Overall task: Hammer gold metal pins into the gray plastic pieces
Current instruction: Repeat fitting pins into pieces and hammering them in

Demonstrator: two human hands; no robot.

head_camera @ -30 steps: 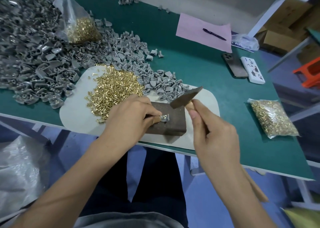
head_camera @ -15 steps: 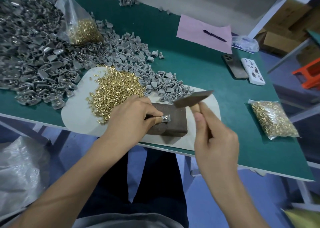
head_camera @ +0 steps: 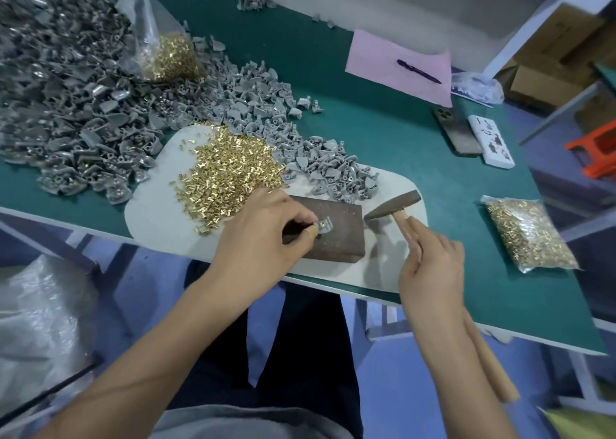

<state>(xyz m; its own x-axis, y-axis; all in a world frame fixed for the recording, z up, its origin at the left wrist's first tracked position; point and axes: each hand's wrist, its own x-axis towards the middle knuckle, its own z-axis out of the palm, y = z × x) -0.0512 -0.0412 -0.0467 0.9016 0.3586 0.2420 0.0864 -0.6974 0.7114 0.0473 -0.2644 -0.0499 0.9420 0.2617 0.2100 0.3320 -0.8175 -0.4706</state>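
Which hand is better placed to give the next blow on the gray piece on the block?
Right: the right hand holds the hammer, while the left hand pinches the gray piece on the block.

No legible text or labels

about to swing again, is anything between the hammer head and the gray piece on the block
Nothing visible. The hammer sits just right of the block, with open space to the gray piece. Only the left hand pinching that piece's left side is close.
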